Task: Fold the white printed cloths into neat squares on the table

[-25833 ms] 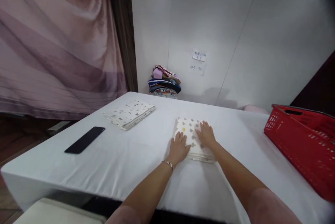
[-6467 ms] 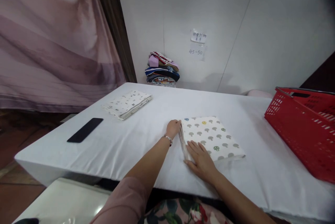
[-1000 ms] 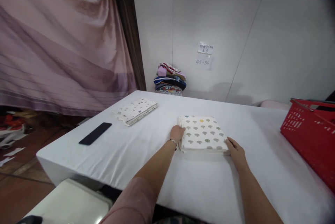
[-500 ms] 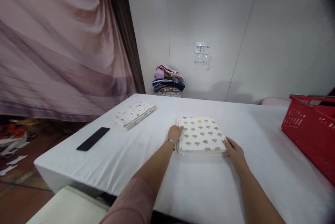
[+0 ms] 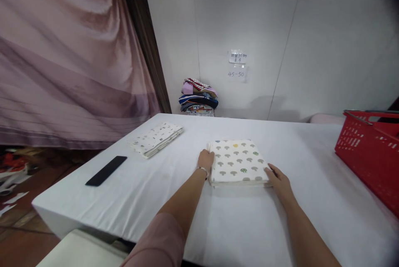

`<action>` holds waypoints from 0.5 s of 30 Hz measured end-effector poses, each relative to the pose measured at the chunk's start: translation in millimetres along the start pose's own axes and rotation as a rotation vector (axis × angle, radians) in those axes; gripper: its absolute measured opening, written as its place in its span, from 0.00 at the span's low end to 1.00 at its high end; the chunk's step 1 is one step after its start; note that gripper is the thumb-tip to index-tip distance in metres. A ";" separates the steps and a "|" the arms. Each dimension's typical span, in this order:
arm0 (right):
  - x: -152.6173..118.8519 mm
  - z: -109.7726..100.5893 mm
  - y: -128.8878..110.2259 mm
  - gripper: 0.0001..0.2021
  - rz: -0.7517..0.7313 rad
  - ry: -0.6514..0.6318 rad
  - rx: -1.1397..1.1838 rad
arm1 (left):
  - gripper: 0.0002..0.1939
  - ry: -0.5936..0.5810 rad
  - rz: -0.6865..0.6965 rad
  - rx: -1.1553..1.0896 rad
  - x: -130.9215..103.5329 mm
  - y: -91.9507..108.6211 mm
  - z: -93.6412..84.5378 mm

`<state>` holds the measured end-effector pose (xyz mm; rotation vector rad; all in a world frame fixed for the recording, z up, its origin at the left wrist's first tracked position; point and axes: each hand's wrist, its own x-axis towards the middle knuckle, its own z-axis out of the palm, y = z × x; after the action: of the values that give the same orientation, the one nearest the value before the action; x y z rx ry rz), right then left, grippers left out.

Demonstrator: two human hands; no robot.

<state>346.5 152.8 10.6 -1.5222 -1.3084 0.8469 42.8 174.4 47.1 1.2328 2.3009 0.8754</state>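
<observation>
A folded white cloth printed with grey, green and yellow mushrooms [image 5: 237, 161] lies flat on the white-covered table [image 5: 243, 221]. My left hand [image 5: 206, 159] grips its left edge, fingers closed and partly hidden by the cloth. At the lower right corner, my right hand [image 5: 278, 177] pinches the cloth between thumb and fingers. Another folded white cloth with small dark prints [image 5: 157, 139] lies farther back on the left, touched by neither hand.
A flat black object [image 5: 106, 170] lies at the table's left. The red basket [image 5: 368, 154] stands at the right edge. Behind the table is a stack of folded fabrics [image 5: 198, 97] by the wall. A pale seat [image 5: 82, 250] is at the lower left.
The view has shifted slightly, so the table's things appear a little displaced. Both hands keep their hold on the mushroom cloth, with no clear movement of it on the table.
</observation>
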 end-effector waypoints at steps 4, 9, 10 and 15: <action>1.6 1.4 2.5 0.28 0.014 0.002 0.006 | 0.16 0.001 0.006 0.011 11.1 5.1 0.0; 0.4 1.1 -1.3 0.27 0.024 0.009 0.017 | 0.11 0.010 -0.005 0.026 18.4 8.0 3.7; -0.1 0.8 -2.4 0.27 0.024 0.012 0.015 | 0.10 0.011 -0.007 0.024 18.6 7.6 4.2; -0.8 1.0 -3.8 0.27 0.020 0.011 0.009 | 0.09 0.016 -0.016 0.012 18.6 6.1 3.8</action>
<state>344.2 152.3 13.8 -1.5326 -1.2818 0.8553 38.7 193.9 47.6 1.2151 2.3280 0.8706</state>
